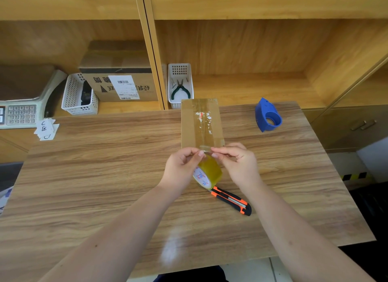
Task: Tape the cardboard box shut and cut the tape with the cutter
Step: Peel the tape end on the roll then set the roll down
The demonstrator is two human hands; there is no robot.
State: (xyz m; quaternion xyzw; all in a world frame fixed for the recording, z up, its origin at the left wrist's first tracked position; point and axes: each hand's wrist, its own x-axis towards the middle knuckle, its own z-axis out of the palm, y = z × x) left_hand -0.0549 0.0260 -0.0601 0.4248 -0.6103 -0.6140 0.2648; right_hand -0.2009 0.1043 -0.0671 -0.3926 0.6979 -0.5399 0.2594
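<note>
- The left hand and right hand are held close together, both pinched with thumb and forefinger on the free end of the tape, at the near edge of the box.
- The roll hangs just below the pinched end, between the two hands; whether it touches the table cannot be told.
- The box lies flat on the table, just beyond the hands, with clear tape already seen along its middle seam and torn label remains on top.
- The cutter lies on the table, just near of the roll, untouched; its blade is not seen out.
- A blue dispenser stands well apart, to the right of the box.
- Handling, as judged: the tape is thin, limp and sticky, so it is best gripped by its edges and kept taut, or it will fold onto itself.
- The box looks light and may slide when the tape is pressed down; it should be steadied by one hand.
- The cutter is best taken by its handle, away from the blade end.
</note>
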